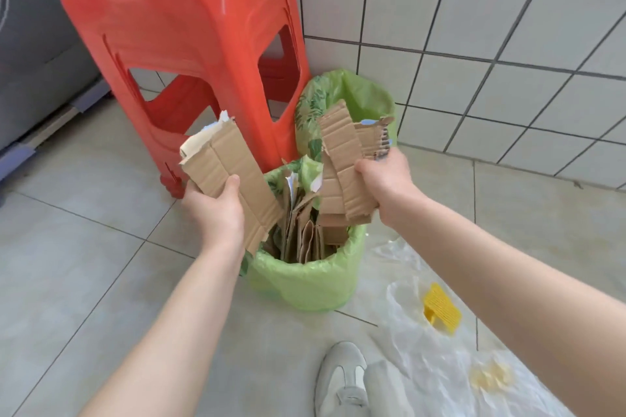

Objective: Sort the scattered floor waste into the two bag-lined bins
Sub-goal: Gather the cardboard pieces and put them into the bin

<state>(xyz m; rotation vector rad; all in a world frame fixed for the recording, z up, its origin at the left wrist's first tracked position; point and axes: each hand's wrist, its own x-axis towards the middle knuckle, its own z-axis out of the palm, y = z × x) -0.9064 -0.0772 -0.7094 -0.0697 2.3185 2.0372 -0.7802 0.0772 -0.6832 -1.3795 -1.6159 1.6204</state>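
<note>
Two bins lined with green bags stand by the tiled wall. The near bin (305,278) is packed with upright cardboard scraps. The far bin (369,91) sits behind it against the wall. My left hand (216,210) is shut on a torn brown cardboard piece (227,162), held over the near bin's left rim. My right hand (386,179) grips several torn cardboard strips (342,152) above the near bin's right side. On the floor at the right lies a clear plastic bag (423,349) with a yellow plastic piece (440,311) on it.
A tall red plastic stool (176,44) stands just left of the bins. A grey appliance (30,54) fills the far left. My grey shoe (342,379) is on the floor tiles below the near bin. A pale yellow scrap (491,379) lies under the plastic.
</note>
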